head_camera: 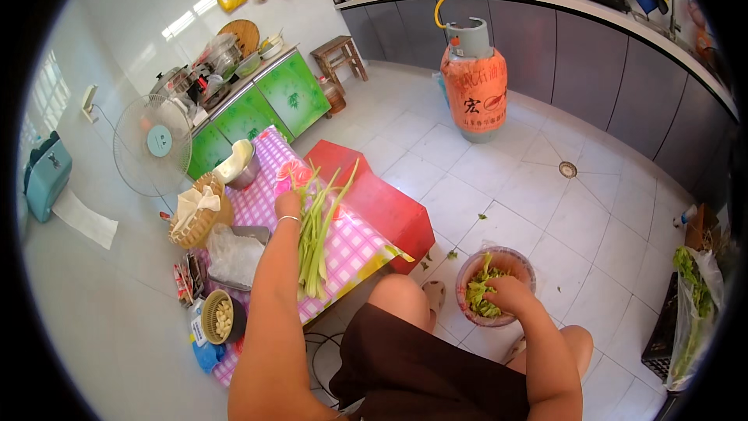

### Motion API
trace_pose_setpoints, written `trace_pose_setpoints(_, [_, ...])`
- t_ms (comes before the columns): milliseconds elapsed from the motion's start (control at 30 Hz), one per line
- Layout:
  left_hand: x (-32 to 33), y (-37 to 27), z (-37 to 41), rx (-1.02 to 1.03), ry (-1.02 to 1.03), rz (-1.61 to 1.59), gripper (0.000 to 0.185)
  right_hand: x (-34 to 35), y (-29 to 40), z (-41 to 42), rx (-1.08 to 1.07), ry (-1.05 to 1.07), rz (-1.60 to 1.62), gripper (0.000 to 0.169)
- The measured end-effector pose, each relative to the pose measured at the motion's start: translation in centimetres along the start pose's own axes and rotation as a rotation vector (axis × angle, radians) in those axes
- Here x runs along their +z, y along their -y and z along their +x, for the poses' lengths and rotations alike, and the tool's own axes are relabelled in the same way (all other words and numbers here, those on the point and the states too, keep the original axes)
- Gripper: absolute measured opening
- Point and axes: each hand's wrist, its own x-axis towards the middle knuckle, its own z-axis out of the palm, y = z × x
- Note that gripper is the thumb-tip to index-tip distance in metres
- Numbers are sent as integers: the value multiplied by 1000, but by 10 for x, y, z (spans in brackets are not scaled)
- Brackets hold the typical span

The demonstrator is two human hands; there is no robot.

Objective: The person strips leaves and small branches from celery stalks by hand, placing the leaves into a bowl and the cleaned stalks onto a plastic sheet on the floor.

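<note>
My left hand (287,206), with a bangle at its wrist, rests at the upper part of a bunch of celery stalks (315,245) on the checked tablecloth (356,244). Its fingers are partly hidden, so whether they grip a stalk is unclear. Over a round waste bin (529,269) on the floor reaches my right hand (508,295), its fingers at the green celery leaves (480,292) inside. Whether it holds any of them cannot be made out.
Red stools (403,216) stand against the table's far side. Garlic cloves (223,318) fill a basket at the near left, by a plastic bag (234,254) in a tray. A gas cylinder (476,93) stands on the tiles. Bagged celery (692,327) is at the right.
</note>
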Motion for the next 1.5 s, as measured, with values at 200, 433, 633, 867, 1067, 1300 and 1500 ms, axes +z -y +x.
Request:
trace_pose_setpoints(200, [-17,20,6,-162,173,-372,25,-1,2,1,-30,-28,-2,33])
trace_pose_setpoints(433, [-57,-3,7,-619,521,-1113,13,1,-8,-4,-6,-50,5,30])
trace_pose_setpoints(633, [-26,73,31,-40,274,-298,20,-2,17,-2,-78,-49,38,29])
trace_pose_setpoints(867, [-59,-21,-5,-404,200,-1032,18,-5,-3,-7,0,-51,19,28])
trace_pose_setpoints(1067, [-108,-9,-21,-170,333,-1005,16,1,1,0,-38,-53,18,27])
trace_pose_setpoints(1300, [-128,-33,-91,84,374,-627,15,1,4,-4,-67,-68,3,27])
trace_pose_setpoints(1500, [-148,-153,-178,353,483,-898,19,-3,-1,-3,0,-57,-37,29])
